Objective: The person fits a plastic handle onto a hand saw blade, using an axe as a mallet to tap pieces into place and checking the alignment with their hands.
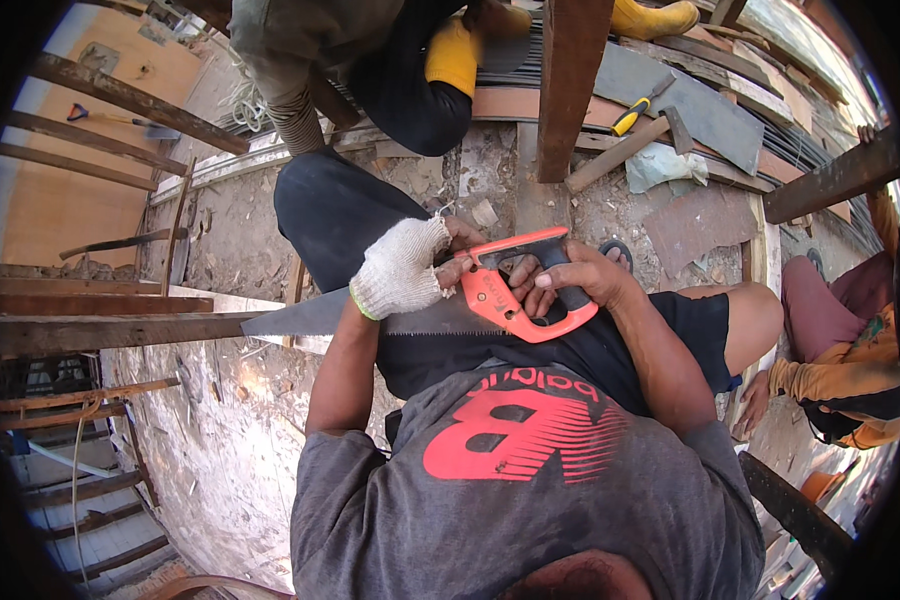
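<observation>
A handsaw (538,325) with an orange and black handle lies across my lap. Its grey toothed blade (320,314) points left, teeth facing my body. My right hand (585,274) is closed on the black grip, its fingers passing through the handle opening. A white knit glove with bare fingertips covers my left hand (405,262). Those fingers are closed on the front of the orange handle, where it meets the blade, and the palm hides part of the blade's upper edge. The left end of the blade overlaps a wooden beam (120,334).
Ahead, an upright wooden post (573,85) stands beside a crouching person in yellow boots (451,62). A wooden-handled hammer (618,156) and a yellow-handled tool (630,118) lie front right. Another person (850,350) sits at right. Open framing (95,520) drops away lower left.
</observation>
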Motion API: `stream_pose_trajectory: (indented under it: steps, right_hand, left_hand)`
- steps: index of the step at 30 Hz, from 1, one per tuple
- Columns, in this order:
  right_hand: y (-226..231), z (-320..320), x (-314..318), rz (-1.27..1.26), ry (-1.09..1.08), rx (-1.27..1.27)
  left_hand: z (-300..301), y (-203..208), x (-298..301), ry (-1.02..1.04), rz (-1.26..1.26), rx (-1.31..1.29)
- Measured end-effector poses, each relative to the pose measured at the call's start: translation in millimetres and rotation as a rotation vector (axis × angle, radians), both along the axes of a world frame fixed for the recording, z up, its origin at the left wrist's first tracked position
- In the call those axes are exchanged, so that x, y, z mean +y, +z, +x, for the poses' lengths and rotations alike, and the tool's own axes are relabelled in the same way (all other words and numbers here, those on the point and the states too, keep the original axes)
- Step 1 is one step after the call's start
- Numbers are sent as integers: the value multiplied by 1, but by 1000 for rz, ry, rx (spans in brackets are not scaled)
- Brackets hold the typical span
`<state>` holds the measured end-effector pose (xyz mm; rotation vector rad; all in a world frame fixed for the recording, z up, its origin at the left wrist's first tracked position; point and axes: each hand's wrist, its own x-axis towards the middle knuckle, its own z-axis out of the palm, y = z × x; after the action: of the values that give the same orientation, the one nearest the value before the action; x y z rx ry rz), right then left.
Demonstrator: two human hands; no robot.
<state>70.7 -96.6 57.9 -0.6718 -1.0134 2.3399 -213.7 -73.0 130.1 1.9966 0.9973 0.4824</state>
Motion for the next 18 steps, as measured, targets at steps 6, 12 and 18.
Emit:
stream_pose_trajectory:
  steps: [6, 12, 18]
  right_hand:
    - [1, -5, -5, -80, -7, 29]
    - [16, 3, 12, 31, 0, -234]
    - [25, 8, 28, 176, -51, -427]
  left_hand:
    - [-2, -1, -1, 51, -43, 23]
    - [2, 4, -1, 51, -39, 191]
    - [13, 9, 2, -26, 166, 258]
